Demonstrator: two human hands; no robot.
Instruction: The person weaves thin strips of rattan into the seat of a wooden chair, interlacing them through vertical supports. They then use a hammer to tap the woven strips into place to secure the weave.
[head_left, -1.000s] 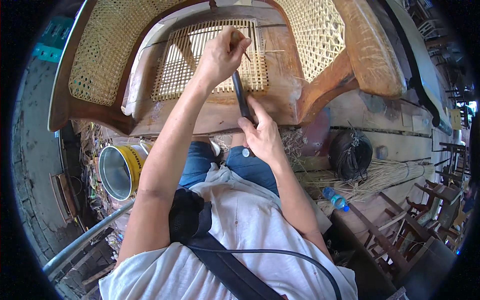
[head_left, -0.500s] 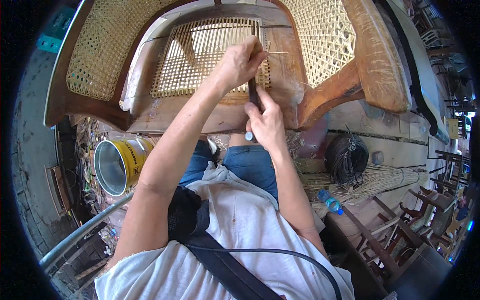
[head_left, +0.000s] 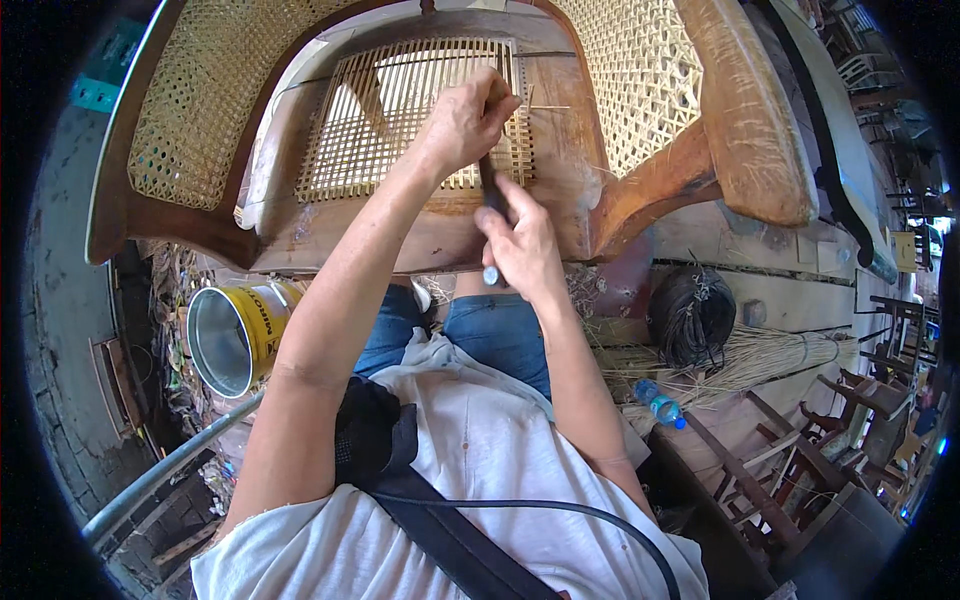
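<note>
Head view shows a wooden chair (head_left: 640, 190) tipped toward the person's lap, its seat frame filled with a half-woven panel of pale cane strands (head_left: 400, 110). The left hand (head_left: 465, 120) lies on the right part of that panel, fingers curled shut and pinching at the weave near the top of a dark, slim tool (head_left: 490, 190). The right hand (head_left: 520, 250) is closed round the tool's lower handle just below the seat's front rail, the handle's pale blue end poking out under the fist.

The tool looks stiff and light – best gripped low on the handle, as it is, leaving the tip free to work. The cane strands are thin, springy and likely to snap if bent sharply, so they want handling close to where they cross the frame.

Room is tight: the seat rail sits right under both hands, and the curved armrest (head_left: 745, 110) rises just to the right. To the left there is more open space above a yellow tin can (head_left: 235, 335) on the floor. On the right lie a dark coil of cord (head_left: 690, 315), a bundle of loose cane (head_left: 770, 355) and a small plastic bottle (head_left: 658, 402) – all well apart from the hands.
</note>
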